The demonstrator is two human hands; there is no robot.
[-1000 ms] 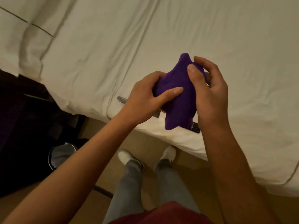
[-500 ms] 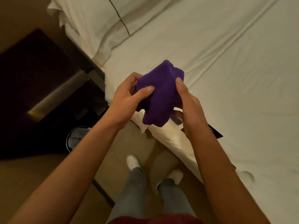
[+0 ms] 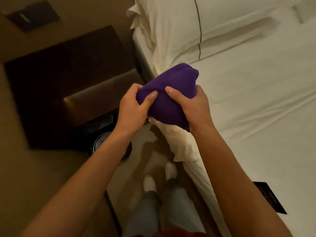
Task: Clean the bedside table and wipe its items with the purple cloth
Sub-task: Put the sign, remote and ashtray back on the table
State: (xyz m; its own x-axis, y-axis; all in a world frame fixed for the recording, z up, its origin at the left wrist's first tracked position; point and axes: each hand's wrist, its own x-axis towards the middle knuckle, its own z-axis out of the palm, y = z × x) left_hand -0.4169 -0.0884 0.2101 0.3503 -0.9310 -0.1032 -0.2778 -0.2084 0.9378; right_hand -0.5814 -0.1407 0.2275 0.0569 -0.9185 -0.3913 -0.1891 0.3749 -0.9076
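A bunched purple cloth (image 3: pixel 172 93) sits between both my hands in the middle of the view, above the edge of the bed. My left hand (image 3: pixel 132 108) grips its left side with the thumb pressed into the fabric. My right hand (image 3: pixel 191 106) grips its right side, thumb on top. Whatever the cloth may wrap is hidden. The dark wooden bedside table (image 3: pixel 68 79) stands to the left, its top bare in the dim light.
A white bed (image 3: pixel 256 108) with a pillow (image 3: pixel 196 26) fills the right. A dark flat card (image 3: pixel 270 197) lies on the sheet at lower right. A round bin (image 3: pixel 102 142) stands on the floor beside the table. My legs and white shoes are below.
My view has swung left, from the bed toward the bedside table. Both hands kept hold of the cloth. The remote seen under the cloth earlier is out of sight.
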